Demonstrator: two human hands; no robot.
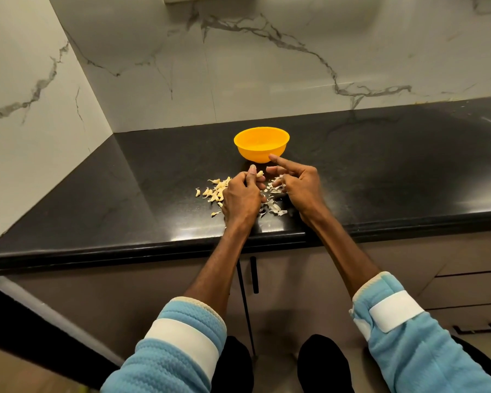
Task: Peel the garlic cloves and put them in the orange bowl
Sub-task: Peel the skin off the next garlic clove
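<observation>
Your left hand (241,198) pinches a small pale garlic clove (260,173) just before the round, glossy orange plastic bowl (261,144). Your right hand (298,182) points its forefinger, the other fingers bent; whether it holds anything is unclear. Loose curved cloves (216,191) and papery white skins (274,207) litter the polished black stone counter (380,165) below the veined marble wall (267,66).

No writing, label, brand or number can be read anywhere (the white sleeve bands are blank too).

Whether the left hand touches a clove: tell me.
Touching. Head view: the left hand pinches a clove between its fingertips.
</observation>
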